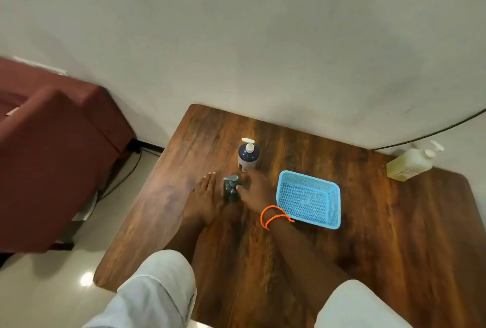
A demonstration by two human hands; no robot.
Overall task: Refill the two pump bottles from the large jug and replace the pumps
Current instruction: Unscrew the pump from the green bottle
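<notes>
A small dark pump bottle [231, 191] stands upright on the wooden table [368, 222] with its pump on. My left hand [203, 196] lies just left of it, fingers straight and flat near the tabletop. On the bottle's right side is my right hand [256, 191], wearing an orange wrist band, its fingers stretched out close to the bottle; the blur hides whether they touch it. Behind them stands a navy pump bottle [248, 157] with a white pump. The large jug [410, 163] of yellowish liquid, with its own pump, sits at the far right corner.
A light blue mesh basket [309, 203] sits right of my right hand. A wall borders the table's far edge, and a black cable [434, 132] runs along it. A dark red sofa [52, 143] stands to the left on the pale floor.
</notes>
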